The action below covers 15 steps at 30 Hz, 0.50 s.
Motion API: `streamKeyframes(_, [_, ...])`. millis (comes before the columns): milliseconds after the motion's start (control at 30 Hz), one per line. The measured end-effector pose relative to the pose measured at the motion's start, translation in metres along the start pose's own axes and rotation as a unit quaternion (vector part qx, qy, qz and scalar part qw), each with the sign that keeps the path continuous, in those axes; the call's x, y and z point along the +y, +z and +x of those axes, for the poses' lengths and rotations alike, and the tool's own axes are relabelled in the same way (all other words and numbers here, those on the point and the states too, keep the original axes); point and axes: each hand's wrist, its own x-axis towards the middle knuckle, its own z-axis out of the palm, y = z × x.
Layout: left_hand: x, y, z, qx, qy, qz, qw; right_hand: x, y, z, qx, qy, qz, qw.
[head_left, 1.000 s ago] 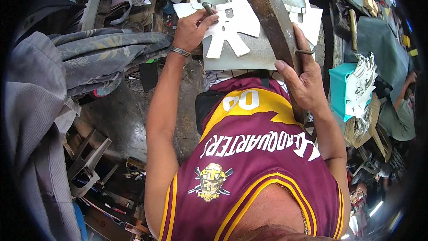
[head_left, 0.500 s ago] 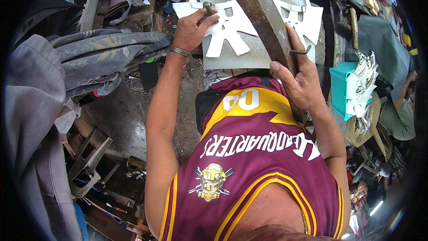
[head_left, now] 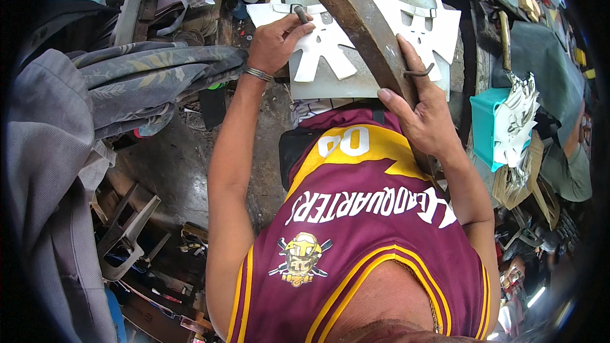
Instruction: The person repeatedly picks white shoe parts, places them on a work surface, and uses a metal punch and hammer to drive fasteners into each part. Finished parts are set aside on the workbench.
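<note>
My left hand (head_left: 273, 44) pinches a short dark metal punch (head_left: 301, 15) near the top of a white cut-out sheet (head_left: 325, 63) with slots and strips. The cut-out lies on a pale grey board (head_left: 368, 84) in front of me. Closed around the near part of a thick, curved brown bar (head_left: 362, 22), apparently wooden, is my right hand (head_left: 427, 114). A bent metal hook (head_left: 424, 72) juts from the bar beside my fingers. The bar slants up across the board, hiding part of it, and its far end runs out of view. A second white cut-out (head_left: 441, 35) lies right of it.
Grey cloth (head_left: 146, 79) is heaped at left above a plastic stool (head_left: 127, 235). To the right, a turquoise bin (head_left: 486, 127) stands by stacked white cut pieces (head_left: 513, 124) and a wooden handle (head_left: 504, 38). At far right another person's sleeve (head_left: 569, 168) shows.
The curved bar has shifted left, its far end closer to the punch, and my right hand has moved slightly left with it. My left hand stays nearly in place; the punch leans slightly differently.
</note>
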Motion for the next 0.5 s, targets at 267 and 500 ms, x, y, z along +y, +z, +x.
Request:
streamKeyframes(267, [-0.001,-0.001,-0.002,-0.016,0.027,0.112,0.993,-0.010,-0.005,0.007,-0.013,-0.005,0.016,1.000])
streamKeyframes(500, [-0.009,0.005,-0.003,-0.008,0.020,0.045,0.999,-0.055,-0.046,-0.004,0.204,-0.194,0.270,0.921])
